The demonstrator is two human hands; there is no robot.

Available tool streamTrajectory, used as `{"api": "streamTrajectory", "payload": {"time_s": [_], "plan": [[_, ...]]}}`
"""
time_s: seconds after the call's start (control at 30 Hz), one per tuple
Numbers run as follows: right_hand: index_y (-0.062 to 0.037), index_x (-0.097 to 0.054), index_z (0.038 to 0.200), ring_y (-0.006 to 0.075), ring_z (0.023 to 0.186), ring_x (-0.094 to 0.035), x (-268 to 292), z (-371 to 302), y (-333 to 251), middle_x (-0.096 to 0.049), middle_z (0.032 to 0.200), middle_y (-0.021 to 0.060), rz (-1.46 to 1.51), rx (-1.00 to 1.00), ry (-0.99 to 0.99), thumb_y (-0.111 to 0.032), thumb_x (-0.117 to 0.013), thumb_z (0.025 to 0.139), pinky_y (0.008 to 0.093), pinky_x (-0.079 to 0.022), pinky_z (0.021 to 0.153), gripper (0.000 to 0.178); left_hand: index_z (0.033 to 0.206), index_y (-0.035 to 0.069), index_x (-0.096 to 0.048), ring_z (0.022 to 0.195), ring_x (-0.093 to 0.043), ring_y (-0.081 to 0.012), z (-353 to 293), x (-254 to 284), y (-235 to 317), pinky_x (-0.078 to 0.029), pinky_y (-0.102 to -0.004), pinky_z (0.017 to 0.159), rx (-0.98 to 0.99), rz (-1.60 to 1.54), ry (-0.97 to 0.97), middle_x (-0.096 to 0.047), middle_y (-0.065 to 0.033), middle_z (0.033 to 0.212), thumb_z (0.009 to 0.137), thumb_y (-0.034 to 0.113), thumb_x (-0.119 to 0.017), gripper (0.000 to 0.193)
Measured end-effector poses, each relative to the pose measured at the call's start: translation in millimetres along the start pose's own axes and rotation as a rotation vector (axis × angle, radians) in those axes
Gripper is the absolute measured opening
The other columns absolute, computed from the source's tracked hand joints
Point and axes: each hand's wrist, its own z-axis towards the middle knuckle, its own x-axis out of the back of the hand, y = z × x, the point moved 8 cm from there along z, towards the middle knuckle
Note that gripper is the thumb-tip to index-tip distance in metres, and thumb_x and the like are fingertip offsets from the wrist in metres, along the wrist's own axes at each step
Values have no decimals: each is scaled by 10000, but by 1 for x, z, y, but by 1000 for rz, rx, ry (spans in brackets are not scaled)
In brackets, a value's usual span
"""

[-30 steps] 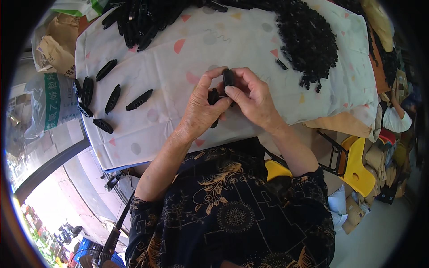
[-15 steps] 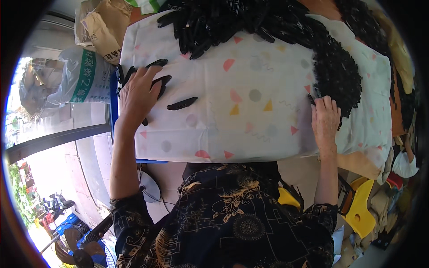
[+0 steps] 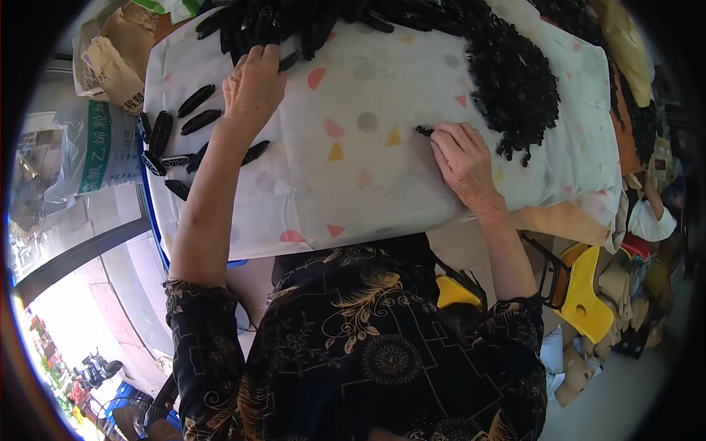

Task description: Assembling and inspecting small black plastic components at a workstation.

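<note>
While your left hand reaches palm-down to the heap of long, glossy black pieces, its grip unclear, your curled right hand pinches a small, knobbly black strip nearer you than that heap.

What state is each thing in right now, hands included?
Left hand: at the long-piece pile, grip hidden
Right hand: grip closed on small black piece
Long-piece pile: heaped
Small-piece heap: spread out
Loose long pieces: scattered
Tablecloth: spread, creased
Brown paper bag: crumpled

Oblong black pieces, heaped; small parts alongside
</note>
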Motion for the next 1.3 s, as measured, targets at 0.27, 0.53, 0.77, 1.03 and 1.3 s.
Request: {"api": "streamTrajectory", "payload": {"time_s": [0.27,0.53,0.77,1.03,1.3], "plan": [[0,-578,921,238,747,-587,-3,-2,28,-582,859,105,371,-390,12,19,-642,797,321,-477,640,141,1108,-8,-507,809,-677,-230,-49,1,-1,-514,-314,674,356,-1032,-64,-682,-160,929,889,203,-593,316],[-29,-590,860,102,646,-547,-35,-11,42,-548,723,3,884,-878,-173,-57,-618,849,231,-434,587,42,1238,-34,-424,909,-660,-244,-124,-38,109,-558,-250,697,508,-2124,-552,-612,-174,1118,905,63,-564,374],[-62,-570,803,54,572,-489,-20,-8,14,-525,674,-30,1031,-926,-208,-80,-612,853,212,-402,518,67,1326,-12,-354,981,-641,-255,-137,-42,142,-551,-260,747,426,-2119,-660,-568,-188,1199,893,86,-597,506],[-66,-577,807,58,647,-486,-11,-1,-10,-546,737,-33,978,-797,-148,-98,-628,850,211,-398,588,73,1341,23,-352,980,-639,-237,-140,-41,152,-544,-270,769,425,-2116,-684,-590,-156,1170,881,44,-597,522],[-63,-627,866,96,853,-513,-39,-17,-32,-611,1007,16,1548,-914,21,-108,-629,863,268,-398,770,44,1320,28,-366,941,-630,-191,-135,-35,145,-524,-294,793,420,-1910,-461,-621,-124,1059,868,19,-598,509]]}}
